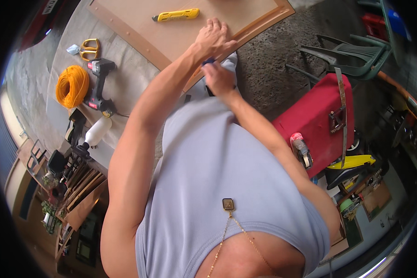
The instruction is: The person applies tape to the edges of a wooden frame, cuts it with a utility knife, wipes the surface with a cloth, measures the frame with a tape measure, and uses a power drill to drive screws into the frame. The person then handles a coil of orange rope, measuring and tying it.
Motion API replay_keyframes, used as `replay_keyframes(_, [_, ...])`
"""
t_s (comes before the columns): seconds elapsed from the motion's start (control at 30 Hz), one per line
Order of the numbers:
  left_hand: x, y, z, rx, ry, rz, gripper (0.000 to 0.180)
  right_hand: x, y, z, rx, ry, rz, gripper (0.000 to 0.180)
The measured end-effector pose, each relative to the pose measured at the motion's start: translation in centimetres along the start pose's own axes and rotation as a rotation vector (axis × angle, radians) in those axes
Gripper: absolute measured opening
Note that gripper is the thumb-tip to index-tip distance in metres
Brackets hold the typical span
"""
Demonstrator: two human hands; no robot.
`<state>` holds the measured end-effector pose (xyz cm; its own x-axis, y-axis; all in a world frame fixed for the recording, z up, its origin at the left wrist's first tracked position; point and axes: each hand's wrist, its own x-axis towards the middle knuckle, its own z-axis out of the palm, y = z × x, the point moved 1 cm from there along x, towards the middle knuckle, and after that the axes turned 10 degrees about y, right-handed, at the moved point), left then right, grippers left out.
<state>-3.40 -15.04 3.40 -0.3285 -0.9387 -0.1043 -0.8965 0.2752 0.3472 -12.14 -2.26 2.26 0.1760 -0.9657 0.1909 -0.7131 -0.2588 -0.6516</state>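
Observation:
My left hand (215, 38) lies flat on a wood-framed brown panel (139, 41), fingers stretched out beside its right-hand border. Closer to me, at the panel's near corner, my right hand (220, 79) is closed around a small dark blue thing (209, 60). Most of that thing is hidden by the fingers, and the hand is slightly blurred. On the panel, left of my left hand, rests a yellow utility knife (177, 15).
Left of the panel, the cloth-covered table (129, 85) bears yellow-handled scissors (90, 49), an orange cord coil (72, 86), a cordless drill (99, 85) and a white bottle (97, 132). At right are a red-covered surface (310, 111) and a dark green plastic chair (356, 55).

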Motion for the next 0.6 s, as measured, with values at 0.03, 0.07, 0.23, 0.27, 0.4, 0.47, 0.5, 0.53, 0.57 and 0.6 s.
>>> replay_keyframes(0.03, [0.2,0.0,0.0,-0.031,-0.023,-0.003,0.078,-1.4,-2.0,0.8,0.016,-0.036,0.056,0.012])
replay_keyframes(0.07, [0.2,-0.3,0.0,-0.038,-0.009,-0.003,0.078,-2.4,-3.8,1.5,-0.009,-0.107,0.064,0.013])
replay_keyframes(0.23, [0.0,-1.5,-0.2,-0.107,-0.035,0.044,0.063,-3.7,-5.7,2.5,0.077,-0.146,-0.055,0.017])
replay_keyframes(0.27, [-0.1,-2.8,0.2,-0.138,-0.036,0.083,0.060,-2.8,-5.1,1.8,0.037,-0.194,-0.111,0.017])
replay_keyframes(0.4, [-2.8,-7.4,-0.6,-0.346,0.056,0.067,0.045,6.0,3.7,-3.7,-0.334,-0.061,-0.149,0.018])
replay_keyframes(0.47, [-6.6,-6.5,-2.4,-0.464,0.224,-0.087,0.041,11.5,7.1,-8.9,-0.561,0.004,-0.013,0.023])
replay_keyframes(0.5, [-7.9,-6.4,-2.4,-0.253,0.192,-0.103,0.042,13.1,11.4,-9.9,-0.551,0.042,0.111,0.024])
replay_keyframes(0.53, [-10.0,-7.2,-1.2,-0.176,0.234,-0.129,0.043,14.3,12.5,-10.9,-0.585,0.203,-0.029,0.025])
replay_keyframes(0.57, [-12.3,-8.0,0.6,-0.095,0.279,-0.160,0.044,14.5,12.0,-10.1,-0.575,0.189,0.024,0.024])
replay_keyframes(0.6, [-13.8,-8.3,1.5,-0.020,0.314,-0.191,0.046,13.8,11.2,-8.9,-0.567,0.167,0.084,0.023])
